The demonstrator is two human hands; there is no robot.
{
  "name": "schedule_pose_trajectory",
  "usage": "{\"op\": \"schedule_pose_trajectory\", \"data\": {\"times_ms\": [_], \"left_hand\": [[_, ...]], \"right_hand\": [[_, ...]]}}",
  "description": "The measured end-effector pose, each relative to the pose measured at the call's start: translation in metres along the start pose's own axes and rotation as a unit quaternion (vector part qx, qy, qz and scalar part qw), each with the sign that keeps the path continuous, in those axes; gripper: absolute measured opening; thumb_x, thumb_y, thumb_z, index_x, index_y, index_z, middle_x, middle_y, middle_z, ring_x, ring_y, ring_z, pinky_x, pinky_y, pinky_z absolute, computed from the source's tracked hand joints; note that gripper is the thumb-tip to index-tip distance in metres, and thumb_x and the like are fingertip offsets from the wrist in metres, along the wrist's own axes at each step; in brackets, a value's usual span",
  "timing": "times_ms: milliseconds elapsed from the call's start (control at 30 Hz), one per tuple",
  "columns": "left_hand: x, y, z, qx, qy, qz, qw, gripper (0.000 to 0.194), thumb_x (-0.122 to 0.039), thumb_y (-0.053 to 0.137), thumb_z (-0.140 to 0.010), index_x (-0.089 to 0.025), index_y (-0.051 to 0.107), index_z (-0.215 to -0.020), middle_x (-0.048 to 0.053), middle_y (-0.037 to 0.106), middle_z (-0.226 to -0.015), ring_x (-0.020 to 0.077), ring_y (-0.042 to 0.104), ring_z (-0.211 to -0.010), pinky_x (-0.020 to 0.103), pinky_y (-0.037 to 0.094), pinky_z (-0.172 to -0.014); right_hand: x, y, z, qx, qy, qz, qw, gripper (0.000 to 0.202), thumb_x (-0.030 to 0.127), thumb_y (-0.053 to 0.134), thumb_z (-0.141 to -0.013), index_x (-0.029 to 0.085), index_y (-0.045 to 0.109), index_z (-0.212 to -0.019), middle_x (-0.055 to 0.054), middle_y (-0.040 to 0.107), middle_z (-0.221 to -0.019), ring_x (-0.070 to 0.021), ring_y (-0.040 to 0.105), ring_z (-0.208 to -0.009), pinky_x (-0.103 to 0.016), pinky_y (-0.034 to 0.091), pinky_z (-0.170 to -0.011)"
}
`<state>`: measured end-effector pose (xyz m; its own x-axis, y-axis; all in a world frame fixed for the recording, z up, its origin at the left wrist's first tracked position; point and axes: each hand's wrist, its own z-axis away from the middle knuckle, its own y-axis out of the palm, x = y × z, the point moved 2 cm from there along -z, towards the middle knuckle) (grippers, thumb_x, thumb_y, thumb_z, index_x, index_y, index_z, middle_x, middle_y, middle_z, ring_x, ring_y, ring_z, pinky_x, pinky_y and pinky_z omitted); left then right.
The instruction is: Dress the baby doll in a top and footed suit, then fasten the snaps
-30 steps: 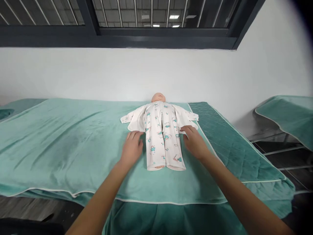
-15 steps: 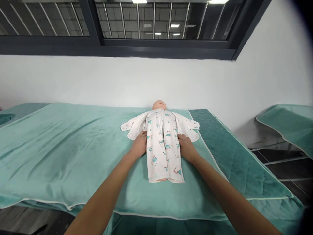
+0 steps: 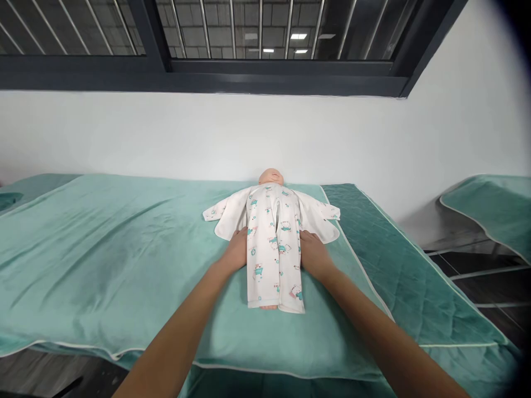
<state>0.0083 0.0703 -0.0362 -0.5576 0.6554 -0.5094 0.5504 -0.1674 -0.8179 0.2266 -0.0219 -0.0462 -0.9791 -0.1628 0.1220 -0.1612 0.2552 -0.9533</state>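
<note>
A baby doll lies face up with its head toward the wall. White baby pants with a teal bear print cover its front down to the feet, whose pinkish edge peeks out below the hems. On both sides spreads a white baby shirt, its printed sleeves stretched outward. My left hand is closed at the left edge of the pants, fingertips tucked out of sight. At the opposite edge my right hand grips in the same way, its fingertips partly hidden by the cloth.
A smooth teal sheet covers the bed, with quilted darker teal bedding on the right. The white wall and a dark window frame stand behind. Another teal-covered surface stands beyond a gap at far right.
Both hands have shifted slightly toward me along the pants' sides. The lower pant legs have swung a little left, and the right hem lies closer to the left one.
</note>
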Motion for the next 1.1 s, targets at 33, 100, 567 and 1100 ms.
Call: {"op": "schedule_pose_trajectory", "data": {"times_ms": [33, 100, 567, 1100], "left_hand": [[-0.002, 0.000, 0.000, 0.005, 0.004, -0.013, 1.000, 0.028, -0.032, 0.061, -0.083, -0.024, 0.069, -0.109, 0.010, 0.070, -0.112, 0.0317, 0.061, -0.109, 0.042, 0.048, -0.093], [-0.005, -0.001, 0.000, 0.014, 0.011, -0.020, 1.000, 0.030, -0.031, 0.059, -0.085, -0.024, 0.067, -0.113, 0.011, 0.068, -0.116, 0.0323, 0.060, -0.111, 0.043, 0.047, -0.094], [-0.018, -0.006, 0.005, 0.007, 0.045, -0.143, 0.989, 0.016, -0.020, 0.054, -0.085, -0.019, 0.070, -0.088, 0.011, 0.068, -0.099, 0.0267, 0.061, -0.086, 0.039, 0.044, -0.079], [-0.003, -0.020, 0.056, 0.035, 0.104, -0.135, 0.985, 0.020, -0.013, 0.050, -0.087, -0.022, 0.068, -0.087, 0.006, 0.058, -0.093, 0.0216, 0.052, -0.089, 0.037, 0.040, -0.077]], "right_hand": [[-0.001, 0.000, 0.001, -0.004, 0.005, -0.019, 1.000, 0.022, 0.015, 0.048, -0.092, 0.016, 0.069, -0.099, -0.012, 0.065, -0.103, -0.0264, 0.057, -0.098, -0.037, 0.041, -0.085], [-0.003, -0.001, 0.005, -0.016, 0.001, -0.090, 0.996, 0.022, 0.016, 0.050, -0.092, 0.017, 0.069, -0.102, -0.010, 0.066, -0.105, -0.0253, 0.058, -0.098, -0.036, 0.044, -0.085], [-0.009, -0.002, 0.027, -0.067, -0.034, -0.282, 0.956, 0.023, 0.021, 0.056, -0.089, 0.022, 0.068, -0.109, -0.009, 0.063, -0.112, -0.0257, 0.058, -0.108, -0.039, 0.048, -0.092], [-0.006, -0.006, 0.039, -0.030, -0.065, -0.139, 0.988, 0.025, 0.016, 0.050, -0.092, 0.023, 0.067, -0.108, -0.009, 0.065, -0.107, -0.0255, 0.057, -0.104, -0.040, 0.047, -0.091]]}}
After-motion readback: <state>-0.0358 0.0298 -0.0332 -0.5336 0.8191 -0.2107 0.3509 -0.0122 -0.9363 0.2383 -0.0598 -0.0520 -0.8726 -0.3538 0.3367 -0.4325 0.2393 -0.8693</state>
